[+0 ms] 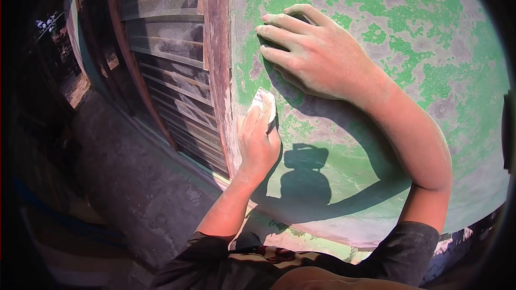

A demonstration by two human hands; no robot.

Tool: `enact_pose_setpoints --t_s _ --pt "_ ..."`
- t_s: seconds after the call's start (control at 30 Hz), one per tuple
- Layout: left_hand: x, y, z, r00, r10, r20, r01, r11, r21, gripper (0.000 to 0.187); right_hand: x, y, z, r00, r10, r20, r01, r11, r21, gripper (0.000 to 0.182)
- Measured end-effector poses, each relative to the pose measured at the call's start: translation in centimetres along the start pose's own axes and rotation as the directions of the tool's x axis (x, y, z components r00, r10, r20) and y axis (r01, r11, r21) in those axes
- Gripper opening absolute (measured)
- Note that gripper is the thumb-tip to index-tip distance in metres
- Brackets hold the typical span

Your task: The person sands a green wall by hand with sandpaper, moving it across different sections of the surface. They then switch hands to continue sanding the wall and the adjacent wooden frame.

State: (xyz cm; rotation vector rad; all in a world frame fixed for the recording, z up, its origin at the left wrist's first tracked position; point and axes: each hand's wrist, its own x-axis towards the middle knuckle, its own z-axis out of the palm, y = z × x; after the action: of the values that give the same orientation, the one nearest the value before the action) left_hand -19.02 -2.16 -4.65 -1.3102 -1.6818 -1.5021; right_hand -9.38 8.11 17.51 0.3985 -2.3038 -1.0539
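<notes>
My left hand (258,142) grips a folded white piece of sandpaper (270,108) with printed lettering on its back. It presses this against the green wall (398,48), close to the wooden window frame. Higher up and to the right, my right hand (317,48) rests its spread fingers on the wall and holds nothing. Green paint remains in patches there, with bare grey surface between. Pale dust coats both hands. The sandpaper's working face is hidden against the wall.
A louvred window (166,48) in a worn wooden frame (217,75) adjoins the wall on the left. Grey concrete floor (123,177) lies below it. The shadow (305,182) of my head and arm falls across the wall.
</notes>
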Motion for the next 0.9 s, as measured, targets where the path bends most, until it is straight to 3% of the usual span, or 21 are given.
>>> enact_pose_setpoints --t_s 0.1,0.23,0.27,0.37,0.4,0.43,0.53,0.6,0.7,0.83,0.9 --pt "1.2 -0.8 0.3 0.997 0.064 -0.044 -0.062 0.996 0.059 0.071 -0.1 0.0 0.2 1.000 -0.012 -0.011 0.012 1.000 0.006 0.026" --pt "6.2 -1.8 -1.5 0.994 -0.035 -0.102 0.035 0.999 -0.007 0.065 0.0 0.1 -0.1 1.000 -0.009 -0.022 0.009 1.000 0.020 0.027" --pt "6.1 -2.1 -0.9 0.982 0.015 -0.186 -0.019 1.000 -0.023 0.066 0.0 0.1 -0.1 1.000 -0.001 -0.030 0.002 1.000 0.031 0.028" --pt "1.9 -0.4 0.0 0.997 -0.010 -0.073 0.004 0.997 -0.076 0.069 0.0 0.0 0.0 1.000 -0.003 -0.024 0.003 1.000 0.012 0.028" --pt "-0.5 1.1 0.1 0.999 -0.018 0.033 0.017 1.000 0.007 0.073 0.1 -0.1 -0.1 0.999 -0.003 -0.032 0.003 1.000 0.019 0.028" --pt "-1.7 0.7 1.0 0.999 0.041 0.030 -0.041 0.999 -0.013 0.083 0.1 -0.1 -0.2 1.000 0.002 -0.005 -0.001 1.000 0.022 0.028" --pt "1.3 0.6 0.7 0.999 0.050 0.020 -0.051 0.996 0.069 0.076 0.1 -0.1 -0.4 1.000 0.004 0.019 -0.004 0.999 0.037 0.027" --pt "5.3 0.1 -0.1 0.985 0.055 -0.163 -0.050 0.998 0.030 0.067 -0.1 0.2 -0.7 1.000 0.000 0.013 0.000 0.999 0.047 0.027" --pt "6.8 1.2 -1.2 0.987 0.015 -0.160 -0.012 1.000 0.021 0.063 -0.5 0.7 -1.7 1.000 0.024 -0.009 -0.023 0.996 0.089 0.028" --pt "0.9 1.5 1.0 0.997 -0.038 -0.074 0.041 0.998 0.042 0.067 -0.5 1.5 -3.2 0.994 0.109 -0.011 -0.107 0.989 0.102 0.031" --pt "2.5 1.4 1.0 0.996 0.005 -0.086 0.000 0.999 0.051 0.064 -0.8 1.4 -3.3 0.989 0.147 0.006 -0.147 0.981 0.128 0.032"
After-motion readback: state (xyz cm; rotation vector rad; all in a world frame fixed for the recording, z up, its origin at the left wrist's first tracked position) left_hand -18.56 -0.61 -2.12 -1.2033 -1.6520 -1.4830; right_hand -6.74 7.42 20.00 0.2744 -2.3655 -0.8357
